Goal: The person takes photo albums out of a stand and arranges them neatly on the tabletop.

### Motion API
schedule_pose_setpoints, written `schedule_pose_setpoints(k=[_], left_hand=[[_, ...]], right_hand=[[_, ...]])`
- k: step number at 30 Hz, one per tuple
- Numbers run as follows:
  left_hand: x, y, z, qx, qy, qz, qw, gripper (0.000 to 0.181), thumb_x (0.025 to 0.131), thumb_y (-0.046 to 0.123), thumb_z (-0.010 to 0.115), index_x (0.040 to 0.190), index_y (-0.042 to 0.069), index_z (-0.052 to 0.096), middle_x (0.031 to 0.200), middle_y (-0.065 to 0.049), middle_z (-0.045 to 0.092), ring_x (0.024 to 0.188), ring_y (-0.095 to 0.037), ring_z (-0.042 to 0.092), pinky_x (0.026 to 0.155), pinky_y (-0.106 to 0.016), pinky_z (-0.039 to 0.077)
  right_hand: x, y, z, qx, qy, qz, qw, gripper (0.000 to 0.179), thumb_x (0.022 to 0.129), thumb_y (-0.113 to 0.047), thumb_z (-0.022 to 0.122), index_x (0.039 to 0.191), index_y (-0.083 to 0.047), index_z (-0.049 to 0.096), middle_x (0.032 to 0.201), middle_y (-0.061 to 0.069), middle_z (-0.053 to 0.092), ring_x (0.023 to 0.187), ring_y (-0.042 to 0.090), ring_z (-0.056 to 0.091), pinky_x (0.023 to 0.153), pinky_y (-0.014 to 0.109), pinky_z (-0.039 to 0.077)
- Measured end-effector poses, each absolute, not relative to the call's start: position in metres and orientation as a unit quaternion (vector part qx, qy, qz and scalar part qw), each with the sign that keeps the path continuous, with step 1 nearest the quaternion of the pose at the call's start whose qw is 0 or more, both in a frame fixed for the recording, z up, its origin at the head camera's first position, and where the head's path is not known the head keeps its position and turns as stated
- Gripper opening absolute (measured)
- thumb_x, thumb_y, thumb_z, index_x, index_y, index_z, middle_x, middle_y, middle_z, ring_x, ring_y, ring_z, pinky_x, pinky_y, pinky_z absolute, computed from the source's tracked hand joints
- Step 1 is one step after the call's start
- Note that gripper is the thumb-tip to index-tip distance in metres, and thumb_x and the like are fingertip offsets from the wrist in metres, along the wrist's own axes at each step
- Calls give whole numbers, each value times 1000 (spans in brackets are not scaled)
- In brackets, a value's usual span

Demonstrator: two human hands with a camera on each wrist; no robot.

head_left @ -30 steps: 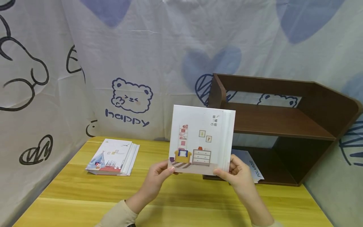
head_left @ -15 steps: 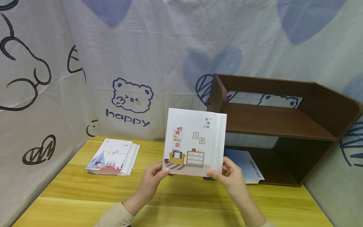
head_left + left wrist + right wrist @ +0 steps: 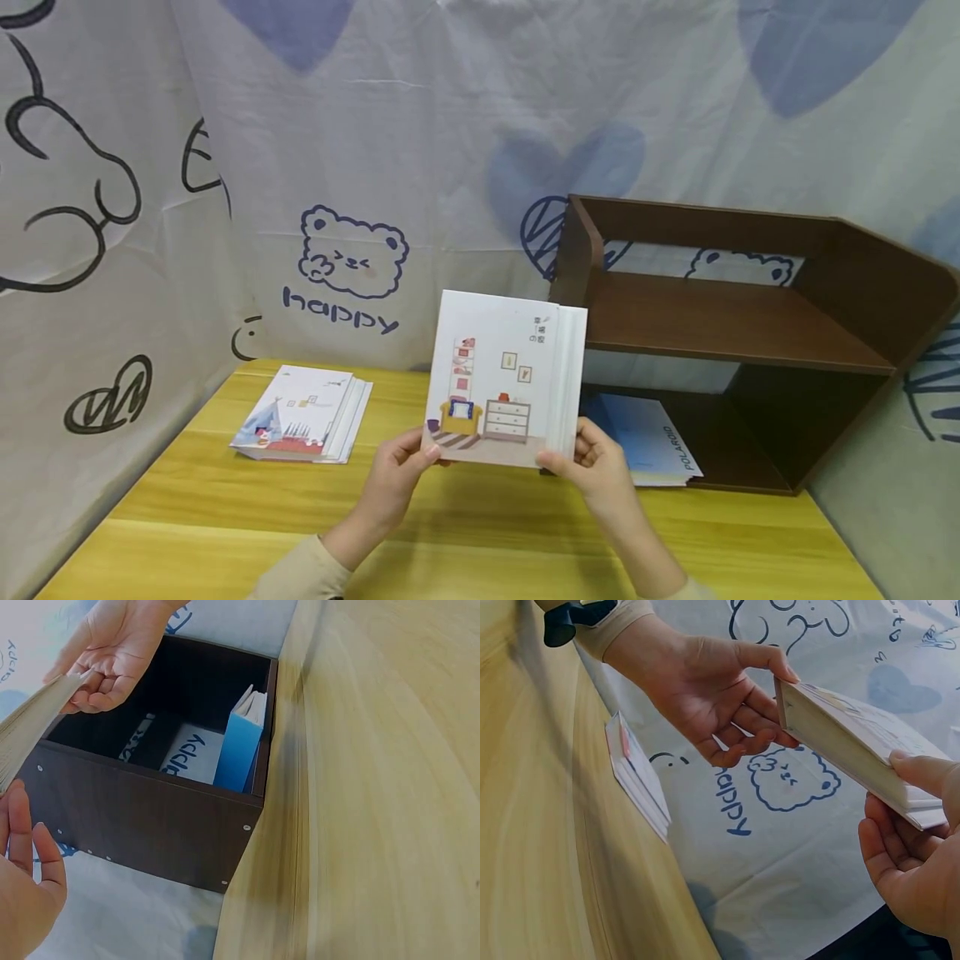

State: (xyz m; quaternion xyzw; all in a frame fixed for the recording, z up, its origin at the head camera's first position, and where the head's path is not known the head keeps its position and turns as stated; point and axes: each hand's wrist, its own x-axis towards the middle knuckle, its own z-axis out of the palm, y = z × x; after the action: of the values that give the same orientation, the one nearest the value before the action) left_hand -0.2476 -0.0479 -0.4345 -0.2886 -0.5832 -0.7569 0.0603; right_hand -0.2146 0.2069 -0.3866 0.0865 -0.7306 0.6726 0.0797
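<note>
A square white book [image 3: 491, 379] with a drawn room on its cover, an armchair and a chest of drawers, is held up over the table, tilted toward the head camera. At its lower left corner, my left hand [image 3: 396, 475] pinches it, thumb on the cover and fingers behind. My right hand [image 3: 596, 471] grips the lower right corner the same way. The right wrist view shows the book [image 3: 847, 742] edge-on between both thumbs, its page edges visible. On the table's left lies a stack of similar white books [image 3: 303, 412], the top one showing a blue tent.
A dark brown two-tier shelf [image 3: 738, 321] stands at the right back. In its lower tier lies a blue book [image 3: 645, 437] marked POLAROID, partly behind my right hand. A printed cloth [image 3: 435, 150] hangs behind the wooden table [image 3: 247, 533].
Both hands have moved the book left and slightly down, so more of the blue POLAROID book shows. The grip stays the same, and the stack has not moved.
</note>
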Motion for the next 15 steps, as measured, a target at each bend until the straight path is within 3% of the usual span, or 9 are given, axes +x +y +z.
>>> schedule_pose_setpoints(k=[6, 15], left_hand=[[-248, -49, -434, -285, -569, -769, 61, 36, 93, 0, 47, 107, 24, 69, 96, 13, 73, 85, -2, 63, 81, -21, 52], [-252, -54, -437, -279, -536, -796, 44, 41, 93, 0, 44, 110, 25, 71, 101, 12, 73, 88, -2, 65, 82, -20, 53]], right_hand=[[-218, 203, -390, 92, -730, 672, 84, 42, 82, 0, 74, 119, 7, 56, 96, -14, 74, 83, 8, 68, 70, 20, 55], [-222, 192, -390, 71, -727, 679, 73, 42, 81, -2, 76, 117, 4, 57, 101, -1, 74, 84, 9, 67, 70, 20, 53]])
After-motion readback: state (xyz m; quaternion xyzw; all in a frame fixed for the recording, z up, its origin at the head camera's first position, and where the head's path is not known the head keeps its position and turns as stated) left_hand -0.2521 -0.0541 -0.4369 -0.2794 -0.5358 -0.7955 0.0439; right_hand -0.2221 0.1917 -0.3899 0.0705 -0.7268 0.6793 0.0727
